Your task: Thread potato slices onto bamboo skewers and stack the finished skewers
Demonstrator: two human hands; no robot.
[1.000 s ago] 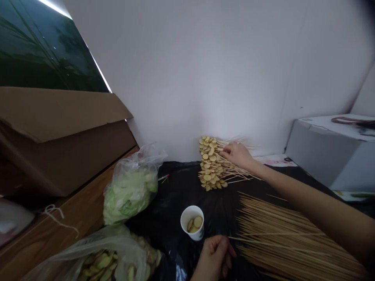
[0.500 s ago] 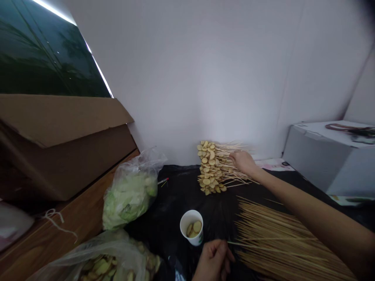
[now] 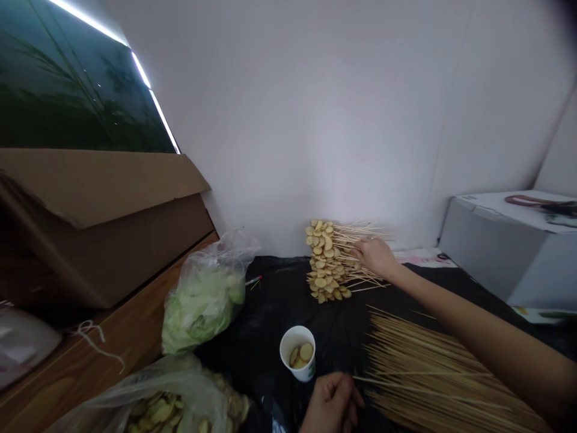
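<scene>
My right hand reaches to the pile of potato-slice skewers by the wall. Its fingers are closed at the bare sticks, pinching a potato skewer among the others; its exact stick is hard to single out. Low in front, my left hand has thumb and forefinger pinched on the end of a pale bamboo skewer, which points right over the loose bamboo skewers. Just left of that hand stands a white paper cup with several potato slices inside.
An open plastic bag of potato slices lies front left, with a bag of lettuce behind it. A cardboard box stands at the left, a white box at the right. Black plastic sheeting covers the surface.
The whole view has shifted slightly. My right hand has dipped a little at the sticks of the pile, and my left hand keeps its pinch on the bamboo skewer.
</scene>
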